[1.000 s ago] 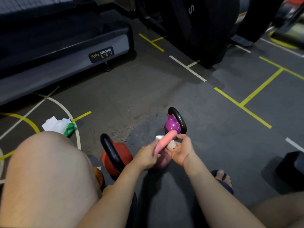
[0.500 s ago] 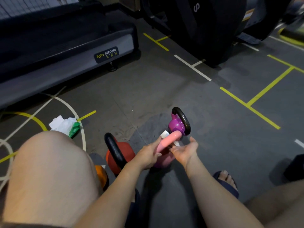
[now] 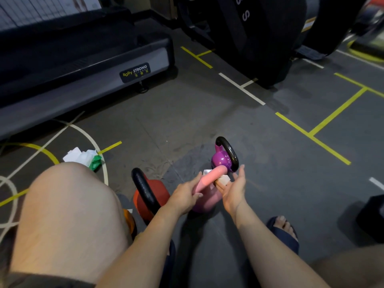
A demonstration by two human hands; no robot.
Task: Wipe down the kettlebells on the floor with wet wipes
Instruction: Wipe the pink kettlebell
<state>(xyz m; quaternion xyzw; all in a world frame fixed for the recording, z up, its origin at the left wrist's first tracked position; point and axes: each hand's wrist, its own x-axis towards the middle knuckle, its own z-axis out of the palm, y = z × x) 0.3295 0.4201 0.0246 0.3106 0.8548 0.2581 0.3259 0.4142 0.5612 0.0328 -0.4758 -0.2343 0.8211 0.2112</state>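
Note:
A pink kettlebell [image 3: 204, 203] stands on the floor between my hands. My left hand [image 3: 185, 194] grips the near side of its pink handle. My right hand [image 3: 234, 188] lies palm up beside the handle's far end with straight fingers, and its thumb presses a white wet wipe [image 3: 224, 180] against the handle. Just behind stands a purple kettlebell [image 3: 220, 162] with a black handle. A red kettlebell [image 3: 158, 190] with a black handle is to the left. Behind my left knee an orange kettlebell [image 3: 129, 222] is mostly hidden.
A white and green wipe pack [image 3: 83, 157] lies on the floor at the left. A treadmill [image 3: 87, 67] fills the back left and a black machine [image 3: 259, 42] the back. My sandalled foot [image 3: 283, 230] and a black block [image 3: 372, 217] are at the right.
My right hand has uncurled from the pink handle and its fingers now point up. The wipe has slid toward the handle's far end. My left hand keeps its grip.

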